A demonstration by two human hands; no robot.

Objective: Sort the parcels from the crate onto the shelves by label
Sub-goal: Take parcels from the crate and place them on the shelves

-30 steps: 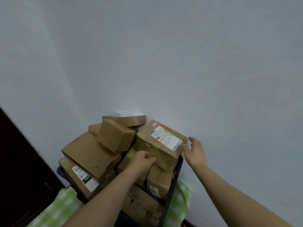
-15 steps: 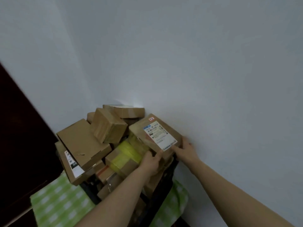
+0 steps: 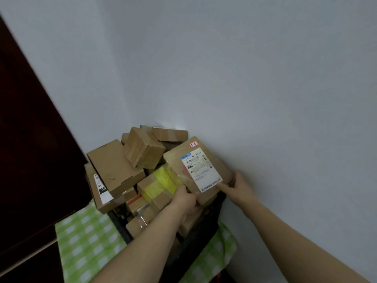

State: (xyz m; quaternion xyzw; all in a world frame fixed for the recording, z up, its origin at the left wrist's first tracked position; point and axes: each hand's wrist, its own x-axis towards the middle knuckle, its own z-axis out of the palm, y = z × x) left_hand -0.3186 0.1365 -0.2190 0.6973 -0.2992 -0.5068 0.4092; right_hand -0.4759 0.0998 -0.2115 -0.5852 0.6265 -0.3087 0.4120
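A black crate [image 3: 201, 237] stands in the room corner, heaped with several brown cardboard parcels. On top at the right lies a flat parcel [image 3: 177, 162] with a white shipping label and a small red-edged sticker. My left hand [image 3: 186, 198] grips its near left edge. My right hand [image 3: 237, 185] holds its near right corner, thumb lying on the label. Beside it sits a box wrapped in yellow tape [image 3: 161, 185]. A cube-shaped box [image 3: 143, 151] and a long flat box [image 3: 115, 167] lie further left on the heap.
The crate rests on a green and white checked cloth [image 3: 85, 242]. White walls close in behind and to the right. A dark wooden door or panel [image 3: 30, 139] fills the left side. No shelves are in view.
The labelled parcel has tipped up and come toward me, uncovering the yellow-taped box. Both hands have shifted to its near edge. The view has swung left.
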